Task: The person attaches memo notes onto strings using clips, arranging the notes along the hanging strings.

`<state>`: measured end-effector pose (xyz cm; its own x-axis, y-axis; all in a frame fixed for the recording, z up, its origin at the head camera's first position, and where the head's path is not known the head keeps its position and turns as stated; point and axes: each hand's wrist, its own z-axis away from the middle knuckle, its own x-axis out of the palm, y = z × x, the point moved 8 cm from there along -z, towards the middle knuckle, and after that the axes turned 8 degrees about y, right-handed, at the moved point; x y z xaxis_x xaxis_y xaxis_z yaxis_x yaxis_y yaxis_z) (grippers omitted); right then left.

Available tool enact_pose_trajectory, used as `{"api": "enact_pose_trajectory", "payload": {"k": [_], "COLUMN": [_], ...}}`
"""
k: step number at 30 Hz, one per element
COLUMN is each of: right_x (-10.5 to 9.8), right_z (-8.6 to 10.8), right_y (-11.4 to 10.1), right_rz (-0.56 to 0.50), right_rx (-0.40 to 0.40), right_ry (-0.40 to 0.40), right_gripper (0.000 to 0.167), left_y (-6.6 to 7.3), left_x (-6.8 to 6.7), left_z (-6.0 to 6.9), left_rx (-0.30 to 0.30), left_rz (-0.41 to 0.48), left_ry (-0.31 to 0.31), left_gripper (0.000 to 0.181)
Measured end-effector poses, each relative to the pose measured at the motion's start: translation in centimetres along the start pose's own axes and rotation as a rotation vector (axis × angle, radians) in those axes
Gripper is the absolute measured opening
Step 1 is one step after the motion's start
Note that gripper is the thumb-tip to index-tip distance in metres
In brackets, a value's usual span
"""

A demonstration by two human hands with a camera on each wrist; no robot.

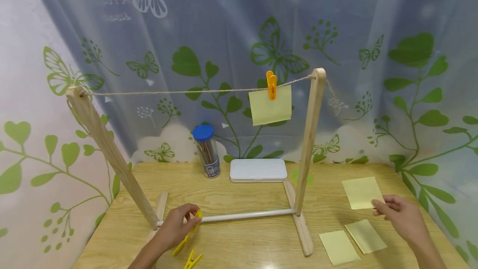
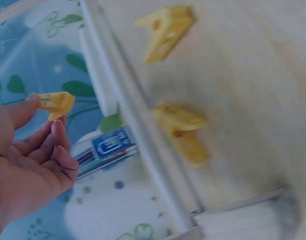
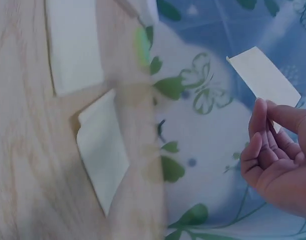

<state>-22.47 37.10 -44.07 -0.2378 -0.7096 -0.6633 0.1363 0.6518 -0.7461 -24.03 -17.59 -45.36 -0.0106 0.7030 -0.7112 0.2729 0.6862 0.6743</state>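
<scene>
My left hand [image 1: 178, 224] pinches a yellow clothespin [image 2: 57, 102] between thumb and fingers, above the rack's white crossbar [image 1: 246, 216]. Two more yellow clothespins lie on the table near it, one [image 1: 192, 259] at the front edge of the head view and another [image 1: 181, 245] partly below the hand. With thumb and fingertips my right hand [image 1: 398, 216] holds a yellow sticky note [image 1: 361, 192] by its corner, raised over the table's right side. Beneath it lie more sticky notes [image 1: 339, 247]. From the string [image 1: 168, 92] hangs a sticky note [image 1: 270, 109], clipped by an orange clothespin [image 1: 271, 85].
Wooden posts [image 1: 309, 144] hold the string on both sides, with feet [image 1: 304, 235] on the wooden table [image 1: 242, 240]. Behind the crossbar stand a blue-lidded jar [image 1: 206, 152] of thin sticks and a white case [image 1: 258, 170]. A patterned curtain [image 1: 224, 24] hangs at the back.
</scene>
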Motion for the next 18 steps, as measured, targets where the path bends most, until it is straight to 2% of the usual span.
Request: {"api": "enact_pose_trajectory", "payload": {"k": [5,7,10,14,18], "right_x": [0.2,0.3,0.4,1.0,2.1], "right_z": [1.1,1.5,2.2,3.4,4.3], "right_y": [-2.2,-2.9,-4.5,-8.0,-12.2], "right_rz": [-0.119,-0.215,-0.428,-0.643,-0.727], "right_rx": [-0.070,-0.081,-0.123,-0.229,-0.324], "right_ry": [0.062,0.064,0.067,0.058,0.039], "right_gripper": [0.047,0.036,0.016,0.014,0.009], "left_y": [2.0,2.8,4.1,6.5,9.7], "left_x": [-2.3,-3.3,-4.6,-6.6,-8.7], "left_z": [-0.7,-0.9,-1.4,-2.1,-2.7], "left_rx": [-0.004,-0.017,-0.015,0.064,0.171], "left_rz": [-0.025,-0.033,-0.041,-0.053,-0.073], "left_ry": [0.093,0.122,0.145,0.206,0.301], "left_gripper": [0.024,0.024,0.027,0.026,0.024]}}
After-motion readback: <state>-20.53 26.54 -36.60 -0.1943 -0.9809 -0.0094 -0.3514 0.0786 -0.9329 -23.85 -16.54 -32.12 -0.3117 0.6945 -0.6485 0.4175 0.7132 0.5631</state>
